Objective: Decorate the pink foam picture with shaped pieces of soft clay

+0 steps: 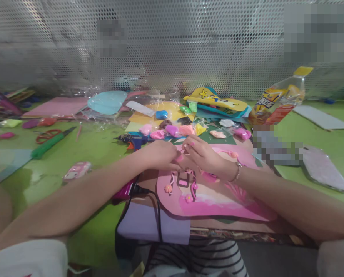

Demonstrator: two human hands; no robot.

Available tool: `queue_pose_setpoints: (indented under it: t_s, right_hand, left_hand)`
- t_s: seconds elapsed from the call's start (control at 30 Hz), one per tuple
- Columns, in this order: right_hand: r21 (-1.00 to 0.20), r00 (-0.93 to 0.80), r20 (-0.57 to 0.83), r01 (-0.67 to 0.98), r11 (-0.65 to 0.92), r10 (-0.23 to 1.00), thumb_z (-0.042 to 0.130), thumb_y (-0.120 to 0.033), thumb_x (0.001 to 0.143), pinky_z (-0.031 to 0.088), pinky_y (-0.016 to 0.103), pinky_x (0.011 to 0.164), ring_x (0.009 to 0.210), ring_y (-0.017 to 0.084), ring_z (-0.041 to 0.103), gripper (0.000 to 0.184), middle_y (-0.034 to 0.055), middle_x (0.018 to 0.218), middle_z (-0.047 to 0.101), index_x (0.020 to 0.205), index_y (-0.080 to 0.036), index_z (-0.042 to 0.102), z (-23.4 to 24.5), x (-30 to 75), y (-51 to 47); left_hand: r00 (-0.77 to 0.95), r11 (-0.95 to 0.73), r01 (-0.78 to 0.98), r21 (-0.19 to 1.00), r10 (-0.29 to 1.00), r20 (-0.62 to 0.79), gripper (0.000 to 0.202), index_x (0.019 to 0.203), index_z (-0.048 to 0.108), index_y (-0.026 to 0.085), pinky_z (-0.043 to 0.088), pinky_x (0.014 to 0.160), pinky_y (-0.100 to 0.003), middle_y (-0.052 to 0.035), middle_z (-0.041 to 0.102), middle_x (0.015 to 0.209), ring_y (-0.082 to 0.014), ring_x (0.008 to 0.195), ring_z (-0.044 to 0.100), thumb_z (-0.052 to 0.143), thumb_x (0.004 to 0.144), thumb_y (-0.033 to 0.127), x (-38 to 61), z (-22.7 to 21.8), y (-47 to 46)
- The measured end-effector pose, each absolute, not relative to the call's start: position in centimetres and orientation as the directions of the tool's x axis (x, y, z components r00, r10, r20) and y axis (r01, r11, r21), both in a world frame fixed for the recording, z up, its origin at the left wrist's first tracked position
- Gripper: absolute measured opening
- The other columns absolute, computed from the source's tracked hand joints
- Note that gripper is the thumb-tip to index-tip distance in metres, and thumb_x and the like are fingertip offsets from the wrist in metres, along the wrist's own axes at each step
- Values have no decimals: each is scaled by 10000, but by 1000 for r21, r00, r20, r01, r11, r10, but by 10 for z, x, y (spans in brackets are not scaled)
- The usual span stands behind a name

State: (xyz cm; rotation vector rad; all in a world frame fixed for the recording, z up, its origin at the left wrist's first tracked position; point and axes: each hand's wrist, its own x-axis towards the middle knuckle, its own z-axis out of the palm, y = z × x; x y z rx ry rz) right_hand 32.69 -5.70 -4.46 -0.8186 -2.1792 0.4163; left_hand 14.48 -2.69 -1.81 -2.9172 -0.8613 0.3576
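My left hand (160, 154) and my right hand (202, 156) meet over a pink foam craft piece (215, 200) that lies on a brown board. Both hands have their fingers curled together and pinch a small pink lump of clay (179, 157) between them. Small pink flowers and a little frame shape (183, 181) sit on the foam just below the hands. A bracelet circles my right wrist.
Several small bags of coloured clay (172, 130) lie behind the hands, with a blue glue gun (134, 142), foam sheets and a yellow foam shape (215, 100). A plastic bottle (278, 100) lies right, a phone (323, 167) beyond, green cutter (49, 144) and red scissors left. A black cable runs down front.
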Motion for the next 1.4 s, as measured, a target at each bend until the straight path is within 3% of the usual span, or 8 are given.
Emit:
queue_pose_setpoints:
  t_s: [0.17,0.47,0.63,0.8,1.0,1.23,1.4]
  right_hand:
    - [-534,-506,536,416,736,676,322,-134,931,406,324,741,804,169,474,201,50,819,515,786,-195,448,-44,327,-58]
    - [-488,-510,578,410,771,637,344,-109,900,396,310,699,765,162,474,191,36,774,510,764,-194,450,-47,328,-54]
    - [-520,-506,523,449,727,686,364,-68,824,411,308,713,773,163,497,175,50,804,526,766,-179,487,-46,328,-56]
    - [-553,-484,477,484,678,734,364,-68,804,419,315,735,806,172,505,177,56,813,532,762,-179,495,-43,327,-58]
    - [-576,-487,452,480,662,747,363,-83,827,419,318,749,815,171,502,176,61,822,529,763,-170,501,-41,327,-58]
    - [-568,-492,453,484,666,744,364,-79,829,414,314,741,812,167,494,175,47,808,527,747,-186,476,-41,327,-59]
    - [-572,-487,455,481,664,745,360,-81,826,413,319,749,818,170,495,175,49,813,525,761,-182,488,-43,327,-58]
  left_hand:
    - [803,-828,542,-144,561,-202,541,848,649,155,376,587,-306,-105,641,775,-228,712,591,418,822,643,147,-20,-26]
    - [783,-792,610,3,602,-154,382,969,584,205,318,533,-259,-48,649,855,-198,725,603,534,787,536,134,-11,-23]
    - [831,-842,539,-29,537,-146,319,952,609,209,280,512,-255,-34,646,752,-182,654,591,495,847,488,128,-13,-25]
    - [847,-867,493,-73,497,-188,480,870,615,193,254,479,-268,-47,632,662,-191,568,568,394,863,619,134,-11,-35]
    - [824,-854,514,-86,519,-226,507,783,612,192,253,465,-271,-51,620,629,-188,538,554,358,872,622,135,-10,-37]
    - [850,-871,471,-139,491,-193,485,953,624,196,244,472,-272,-62,643,659,-207,574,591,362,883,598,132,-13,-35]
    - [855,-874,471,-124,486,-182,449,947,627,212,246,472,-264,-53,641,660,-206,575,587,386,882,585,131,-13,-33]
